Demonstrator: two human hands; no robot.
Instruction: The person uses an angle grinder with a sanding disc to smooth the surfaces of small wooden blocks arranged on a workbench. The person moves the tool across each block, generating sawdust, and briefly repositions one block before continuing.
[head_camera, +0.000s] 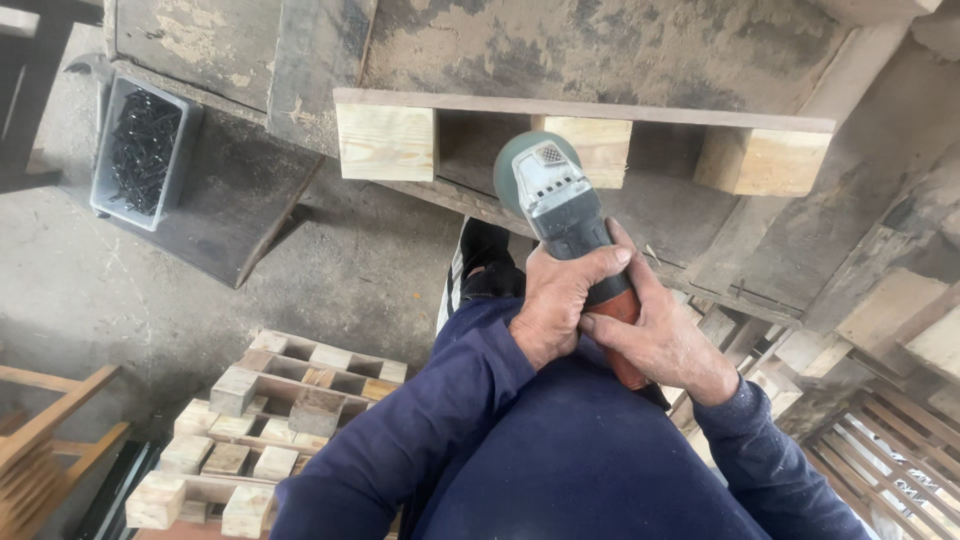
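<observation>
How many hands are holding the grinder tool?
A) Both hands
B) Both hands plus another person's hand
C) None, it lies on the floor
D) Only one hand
A: the left hand and the right hand both wrap around the body of the angle grinder, which is held up near the wooden pallet piece, and no other person's hand is on it.

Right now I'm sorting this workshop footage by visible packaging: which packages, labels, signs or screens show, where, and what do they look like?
Box of screws: upper left, on a dark wooden board; open rectangular pale grey plastic container filled with black screws.
Patch on the angle grinder: centre, on the grey head of the tool held in the left hand and right hand; small white diamond shape with a fine grid, possibly a vent rather than a label.
No signs or screens visible.
</observation>
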